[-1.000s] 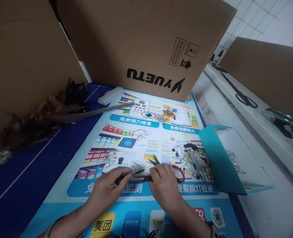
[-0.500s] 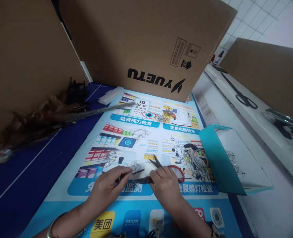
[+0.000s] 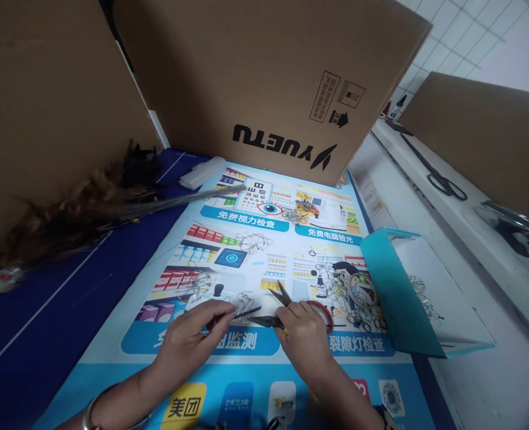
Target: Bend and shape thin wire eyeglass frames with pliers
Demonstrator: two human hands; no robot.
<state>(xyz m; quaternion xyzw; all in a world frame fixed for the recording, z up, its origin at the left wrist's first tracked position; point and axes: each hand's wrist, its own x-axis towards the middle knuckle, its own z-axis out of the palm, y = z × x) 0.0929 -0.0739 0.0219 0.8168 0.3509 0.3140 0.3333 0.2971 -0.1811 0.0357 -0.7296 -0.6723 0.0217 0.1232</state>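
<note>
Since half a second ago, the right hand (image 3: 304, 334) is moving slightly rightward, and the needle-nose pliers (image 3: 267, 321) are now standing more apart from the left hand (image 3: 193, 340). These pliers are pointing left, just below the centre of the frame, with the right fingers curling around them. The left thumb and forefinger are pressing together, pinching a thin piece (image 3: 236, 311) too small to identify. Red-handled scissors (image 3: 329, 315) are showing behind the right hand; I cannot tell if it is holding them also. Rightward, tangled wires (image 3: 363, 310) are lying beside a teal box (image 3: 381, 292). Brown feathers (image 3: 76, 203) are filling the left side, and a YUETU carton (image 3: 246, 71) is standing across the top.
</note>
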